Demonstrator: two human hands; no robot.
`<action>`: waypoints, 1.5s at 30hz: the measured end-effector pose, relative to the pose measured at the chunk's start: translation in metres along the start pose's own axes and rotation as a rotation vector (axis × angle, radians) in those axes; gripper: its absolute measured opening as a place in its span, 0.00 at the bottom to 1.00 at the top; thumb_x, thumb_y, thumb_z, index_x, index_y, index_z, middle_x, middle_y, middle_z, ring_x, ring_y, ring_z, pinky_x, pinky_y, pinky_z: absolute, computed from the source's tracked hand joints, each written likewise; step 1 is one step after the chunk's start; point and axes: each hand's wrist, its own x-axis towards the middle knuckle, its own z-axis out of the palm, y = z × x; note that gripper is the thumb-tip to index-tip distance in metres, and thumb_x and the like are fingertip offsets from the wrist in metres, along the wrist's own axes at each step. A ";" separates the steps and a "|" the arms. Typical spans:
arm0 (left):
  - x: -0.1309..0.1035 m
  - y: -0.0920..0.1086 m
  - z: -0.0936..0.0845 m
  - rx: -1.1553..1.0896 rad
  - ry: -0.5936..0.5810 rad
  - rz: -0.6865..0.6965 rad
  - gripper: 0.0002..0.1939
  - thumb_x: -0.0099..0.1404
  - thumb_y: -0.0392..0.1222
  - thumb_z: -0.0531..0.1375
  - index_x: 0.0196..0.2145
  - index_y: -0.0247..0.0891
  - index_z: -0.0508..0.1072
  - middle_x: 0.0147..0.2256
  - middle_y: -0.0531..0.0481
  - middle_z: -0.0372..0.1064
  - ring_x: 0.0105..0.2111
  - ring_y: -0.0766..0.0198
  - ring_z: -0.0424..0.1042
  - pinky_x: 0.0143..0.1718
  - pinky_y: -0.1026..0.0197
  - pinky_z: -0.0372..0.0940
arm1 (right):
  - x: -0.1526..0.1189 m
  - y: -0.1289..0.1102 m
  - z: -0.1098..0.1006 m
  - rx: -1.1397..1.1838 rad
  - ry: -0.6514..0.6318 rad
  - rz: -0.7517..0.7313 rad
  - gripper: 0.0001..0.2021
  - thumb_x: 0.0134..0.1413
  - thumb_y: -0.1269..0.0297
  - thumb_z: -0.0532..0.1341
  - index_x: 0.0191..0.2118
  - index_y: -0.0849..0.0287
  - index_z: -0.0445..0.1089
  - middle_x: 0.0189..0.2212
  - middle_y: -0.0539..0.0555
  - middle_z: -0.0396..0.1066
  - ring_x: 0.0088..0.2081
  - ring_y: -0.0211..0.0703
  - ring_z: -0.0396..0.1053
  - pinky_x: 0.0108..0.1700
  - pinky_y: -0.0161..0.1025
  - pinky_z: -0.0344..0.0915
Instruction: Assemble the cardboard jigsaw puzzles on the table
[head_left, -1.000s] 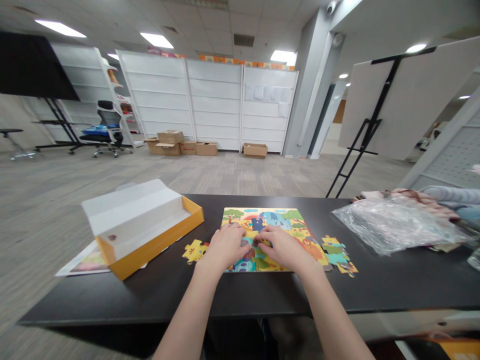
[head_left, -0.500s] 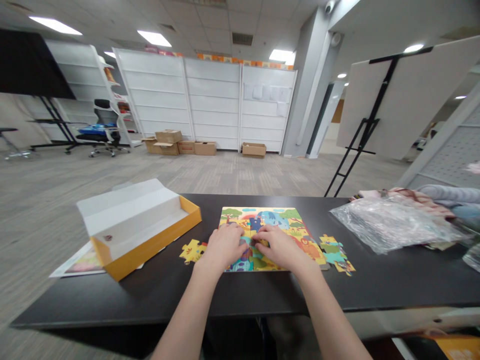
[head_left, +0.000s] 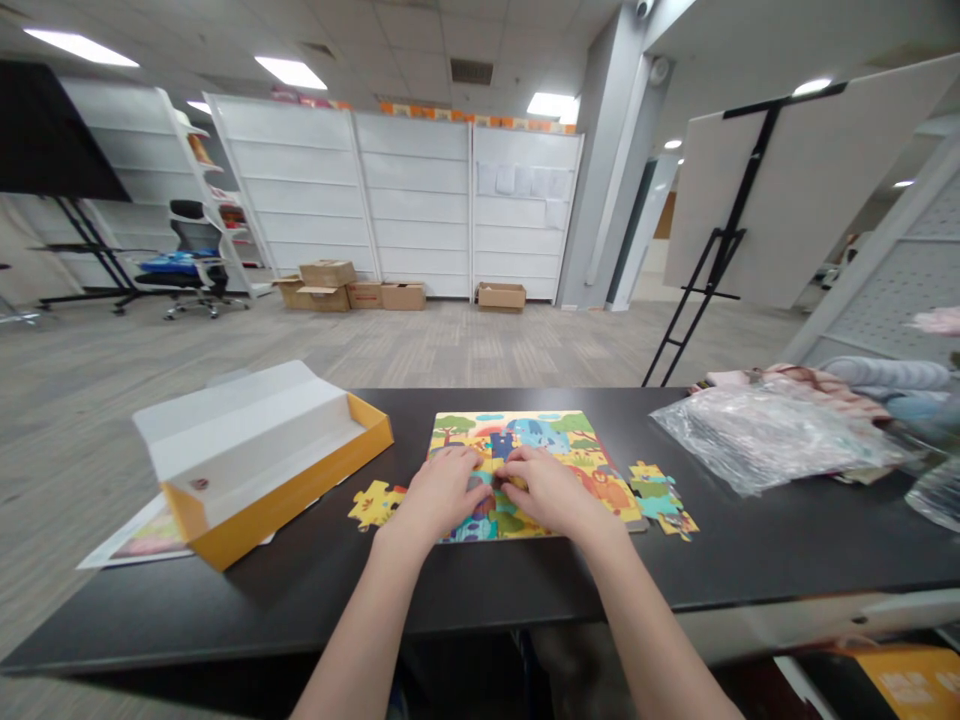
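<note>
A colourful animal jigsaw puzzle (head_left: 544, 437) lies flat on the black table, with a blue elephant and an orange lion in its picture. My left hand (head_left: 448, 492) rests over its left half, fingers stretched forward and thumb apart. Over the middle, my right hand (head_left: 547, 487) has its fingers bent and thumb drawn in at a puzzle piece, mostly hidden under the fingertips. Just beyond them shows a dark blue part (head_left: 502, 443) of the picture. Loose yellow pieces (head_left: 372, 503) lie left of the puzzle. Several joined pieces (head_left: 661, 498) lie to its right.
On the left stands an open yellow box (head_left: 289, 490) with a white inside, over a printed sheet (head_left: 139, 535). Clear plastic packaging (head_left: 772, 435) and folded cloth (head_left: 889, 373) occupy the right side. The black table (head_left: 300, 600) ends close in front of me.
The view has shifted slightly, so everything appears a little further left. Both hands stay over the puzzle with hardly any movement of the fingers.
</note>
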 end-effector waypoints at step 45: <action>0.003 0.007 0.001 0.090 -0.031 -0.083 0.14 0.70 0.44 0.53 0.49 0.41 0.73 0.55 0.41 0.71 0.56 0.49 0.69 0.54 0.47 0.65 | -0.129 0.138 -0.086 0.280 0.104 0.642 0.15 0.36 0.55 0.70 0.32 0.56 0.73 0.29 0.55 0.76 0.33 0.50 0.74 0.34 0.41 0.68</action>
